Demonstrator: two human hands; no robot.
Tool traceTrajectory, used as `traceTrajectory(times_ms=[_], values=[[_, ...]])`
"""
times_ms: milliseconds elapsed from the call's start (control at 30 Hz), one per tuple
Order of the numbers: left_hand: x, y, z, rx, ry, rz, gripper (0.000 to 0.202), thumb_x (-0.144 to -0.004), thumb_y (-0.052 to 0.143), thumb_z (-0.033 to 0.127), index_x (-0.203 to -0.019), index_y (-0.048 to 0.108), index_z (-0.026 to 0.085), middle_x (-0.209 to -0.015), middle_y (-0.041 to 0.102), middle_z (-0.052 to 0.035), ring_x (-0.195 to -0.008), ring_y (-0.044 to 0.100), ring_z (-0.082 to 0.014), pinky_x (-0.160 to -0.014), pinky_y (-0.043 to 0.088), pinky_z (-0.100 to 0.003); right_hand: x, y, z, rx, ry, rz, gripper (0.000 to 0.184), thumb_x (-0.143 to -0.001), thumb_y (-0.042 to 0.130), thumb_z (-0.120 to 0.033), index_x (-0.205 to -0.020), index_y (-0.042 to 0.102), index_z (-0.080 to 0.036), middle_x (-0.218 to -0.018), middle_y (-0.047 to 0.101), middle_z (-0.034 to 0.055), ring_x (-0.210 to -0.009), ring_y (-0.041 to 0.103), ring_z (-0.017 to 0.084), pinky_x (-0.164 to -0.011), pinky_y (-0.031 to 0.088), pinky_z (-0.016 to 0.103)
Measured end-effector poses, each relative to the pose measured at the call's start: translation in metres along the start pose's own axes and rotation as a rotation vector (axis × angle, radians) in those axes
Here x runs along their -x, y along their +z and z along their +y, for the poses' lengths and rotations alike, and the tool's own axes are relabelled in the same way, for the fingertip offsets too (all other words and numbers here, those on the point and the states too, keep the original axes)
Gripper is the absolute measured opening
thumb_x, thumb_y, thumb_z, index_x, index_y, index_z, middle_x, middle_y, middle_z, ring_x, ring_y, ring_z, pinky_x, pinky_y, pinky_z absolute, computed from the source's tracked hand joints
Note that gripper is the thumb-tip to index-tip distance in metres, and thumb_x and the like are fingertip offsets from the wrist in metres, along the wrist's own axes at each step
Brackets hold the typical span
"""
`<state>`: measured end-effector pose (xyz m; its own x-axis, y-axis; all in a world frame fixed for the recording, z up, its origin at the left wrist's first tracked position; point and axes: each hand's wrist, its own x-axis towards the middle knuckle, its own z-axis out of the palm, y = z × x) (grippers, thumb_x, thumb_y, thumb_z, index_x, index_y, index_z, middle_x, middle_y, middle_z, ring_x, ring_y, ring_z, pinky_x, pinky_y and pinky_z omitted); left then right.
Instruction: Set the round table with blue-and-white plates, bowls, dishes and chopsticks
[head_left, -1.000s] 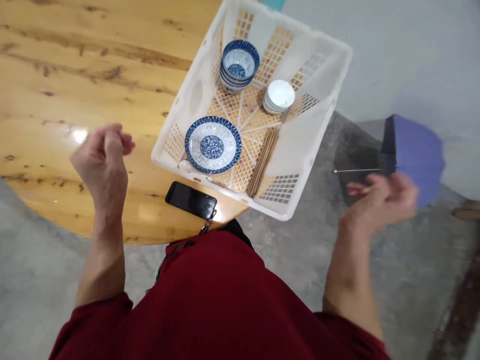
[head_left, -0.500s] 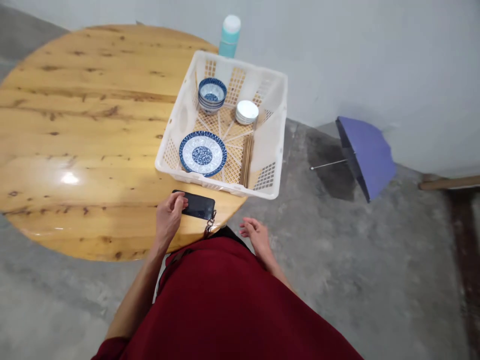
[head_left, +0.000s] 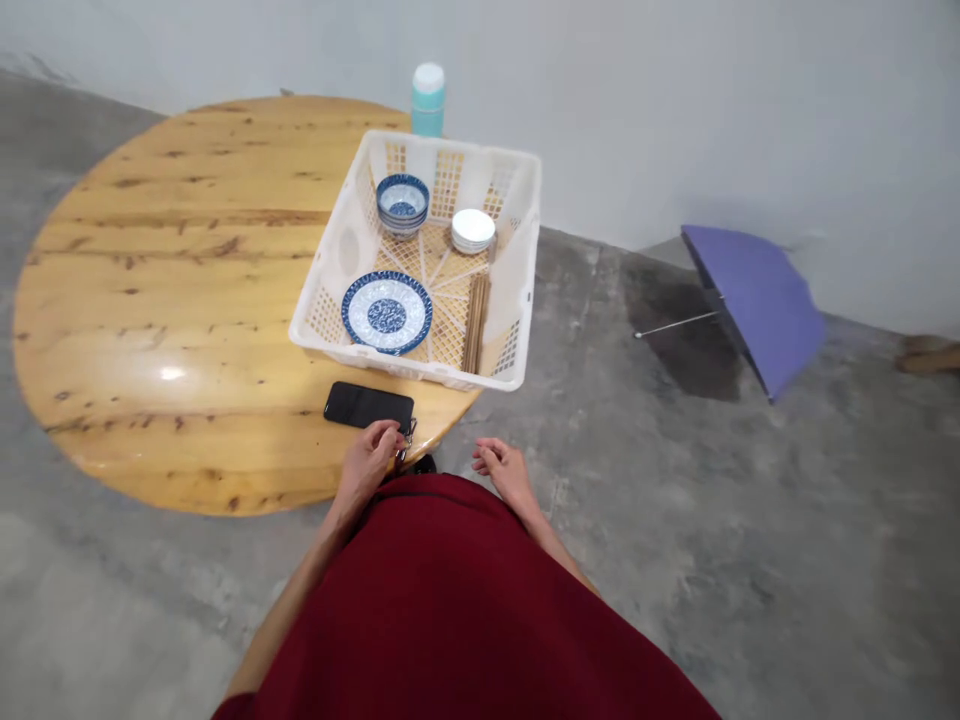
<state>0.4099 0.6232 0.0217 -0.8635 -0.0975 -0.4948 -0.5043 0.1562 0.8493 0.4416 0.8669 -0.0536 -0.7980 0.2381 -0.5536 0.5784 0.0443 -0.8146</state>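
My left hand is curled at the near right corner of a black phone, its fingertips closed on the metal strap clip that hangs off the phone. The phone lies flat near the front edge of a round wooden table. Just off the table edge, my right hand hovers above the floor with fingers loosely bent and apart, holding nothing. Behind the phone stands a white plastic basket.
The basket holds a blue-and-white plate, a stack of blue bowls, a stack of small white dishes and brown chopsticks. A teal bottle stands behind it. A purple umbrella lies on the concrete floor at the right.
Both hands dropped from raised positions to the table edge. My left hand went from the phone's left end to its right corner by the clip. The view pulled back and up.
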Motion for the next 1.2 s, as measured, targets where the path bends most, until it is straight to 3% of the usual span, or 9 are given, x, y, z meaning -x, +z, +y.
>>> traceTrajectory(times_ms=[300,633,867,1067,1200], values=[[0.018,0.003,-0.025,-0.010,-0.034,0.074,0.040,-0.079,0.058,0.052,-0.096,0.069,0.018,-0.087,0.074,-0.0056,-0.082,0.072,-0.0205,-0.075,0.056,-0.030,0.003,-0.025,0.024,0.054,0.047,-0.046,0.044,-0.065,0.062,-0.050,-0.093,0.067,-0.017,-0.078,0.072,0.0044,-0.061,0.066,0.017,-0.059,0.053,0.029],[0.047,0.009,-0.037,-0.035,-0.098,0.125,0.047,-0.076,0.058,0.059,-0.095,0.070,0.018,-0.087,0.075,-0.0071,-0.079,0.072,-0.0228,-0.078,0.058,-0.035,-0.012,-0.006,0.036,0.057,0.047,-0.229,0.048,-0.062,0.060,-0.054,-0.092,0.066,-0.017,-0.073,0.071,0.0038,-0.055,0.062,0.015,-0.054,0.048,0.027],[0.053,0.009,-0.061,-0.224,-0.053,0.096,0.043,-0.088,0.051,0.053,-0.104,0.072,0.019,-0.092,0.078,-0.0071,-0.085,0.075,-0.0226,-0.079,0.058,-0.033,-0.018,-0.003,0.051,0.108,0.028,-0.262,0.043,-0.067,0.060,-0.052,-0.091,0.067,-0.016,-0.070,0.069,0.0034,-0.056,0.063,0.016,-0.056,0.048,0.028],[0.048,-0.008,-0.050,-0.322,0.046,0.018,0.039,-0.092,0.045,0.047,-0.103,0.071,0.019,-0.093,0.078,-0.0070,-0.086,0.074,-0.0215,-0.081,0.057,-0.032,-0.010,-0.002,0.058,0.137,0.044,-0.173,0.041,-0.067,0.057,-0.047,-0.093,0.066,-0.016,-0.073,0.072,0.0048,-0.058,0.066,0.018,-0.058,0.052,0.030],[0.045,-0.043,-0.043,-0.431,0.071,-0.004,0.039,-0.091,0.046,0.046,-0.107,0.070,0.019,-0.095,0.078,-0.0075,-0.089,0.074,-0.0228,-0.080,0.056,-0.032,-0.002,0.017,0.056,0.181,0.057,-0.109,0.035,-0.068,0.055,-0.040,-0.091,0.066,-0.017,-0.074,0.073,0.0048,-0.060,0.068,0.019,-0.059,0.053,0.030]])
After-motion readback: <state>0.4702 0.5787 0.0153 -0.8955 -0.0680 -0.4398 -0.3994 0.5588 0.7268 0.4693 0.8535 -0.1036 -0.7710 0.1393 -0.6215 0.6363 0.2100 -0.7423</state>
